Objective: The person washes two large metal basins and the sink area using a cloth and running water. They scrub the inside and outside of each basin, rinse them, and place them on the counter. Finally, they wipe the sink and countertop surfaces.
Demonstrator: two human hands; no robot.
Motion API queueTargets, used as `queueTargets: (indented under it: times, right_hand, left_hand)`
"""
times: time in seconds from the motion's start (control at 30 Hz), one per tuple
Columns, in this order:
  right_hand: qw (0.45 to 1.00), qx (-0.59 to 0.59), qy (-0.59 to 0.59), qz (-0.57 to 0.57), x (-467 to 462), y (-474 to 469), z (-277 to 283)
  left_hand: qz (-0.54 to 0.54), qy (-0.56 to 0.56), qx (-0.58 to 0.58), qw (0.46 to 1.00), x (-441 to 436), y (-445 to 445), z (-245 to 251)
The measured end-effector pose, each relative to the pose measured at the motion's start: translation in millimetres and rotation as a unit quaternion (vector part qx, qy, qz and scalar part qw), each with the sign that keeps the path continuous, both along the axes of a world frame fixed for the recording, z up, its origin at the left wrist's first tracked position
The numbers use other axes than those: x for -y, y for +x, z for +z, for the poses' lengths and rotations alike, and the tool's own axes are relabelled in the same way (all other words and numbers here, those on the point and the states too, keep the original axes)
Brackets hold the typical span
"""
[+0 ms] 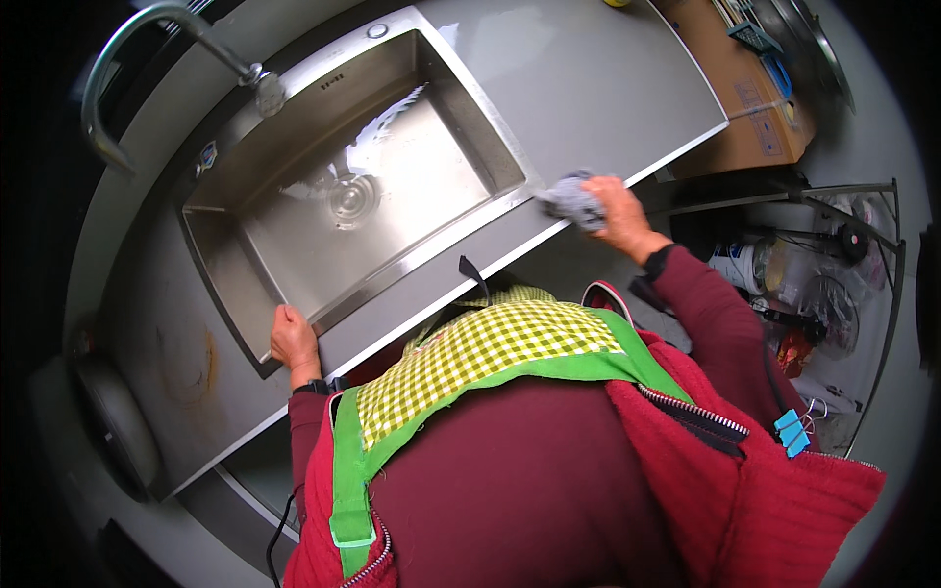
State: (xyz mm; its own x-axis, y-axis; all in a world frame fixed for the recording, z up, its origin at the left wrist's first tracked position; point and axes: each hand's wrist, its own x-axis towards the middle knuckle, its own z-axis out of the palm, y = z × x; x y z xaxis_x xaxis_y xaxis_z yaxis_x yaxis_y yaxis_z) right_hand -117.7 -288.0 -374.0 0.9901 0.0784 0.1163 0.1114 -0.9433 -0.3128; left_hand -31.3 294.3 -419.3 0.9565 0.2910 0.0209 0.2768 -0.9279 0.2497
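My right hand (pixel 621 213) grips a bunched grey cloth (pixel 577 200), slightly blurred. The cloth is at the counter's front edge, by the near right corner of the stainless steel sink (pixel 323 257). Curled into a loose fist, my left hand (pixel 294 342) is at the sink's near left corner, and nothing shows between its fingers. Wet patches shine on the basin floor around the round drain (pixel 353 198).
A curved faucet (pixel 165 18) arches over the sink's far left side. On the grey counter (pixel 581 88) there is a brown stain (pixel 211 360) at left. A dark round pan (pixel 117 422) stands at the left end. Beyond the right end are a cardboard box (pixel 750 110) and a metal rack (pixel 897 253).
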Motion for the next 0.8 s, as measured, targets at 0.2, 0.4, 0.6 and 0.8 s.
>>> queueTargets:
  times: [0.2, 0.4, 0.6, 0.8]
  right_hand:
    - [0.982, 0.043, -0.031, -0.183, 33, 10, 61]
    - [0.972, 0.056, 0.050, 0.225, -153, 53, 7]
    - [0.987, 0.042, 0.058, 0.145, -113, 58, -8]
    - [0.990, 0.094, 0.009, 0.100, -41, 47, -23]
  left_hand:
    - [0.014, 0.000, 0.001, 1.000, 4, 1, 2]
    - [0.012, -0.003, 0.001, 1.000, 3, 1, 0]
    - [0.008, -0.003, 0.002, 1.000, 0, -2, -3]
    - [0.006, -0.001, 0.040, 0.999, -1, -3, -8]
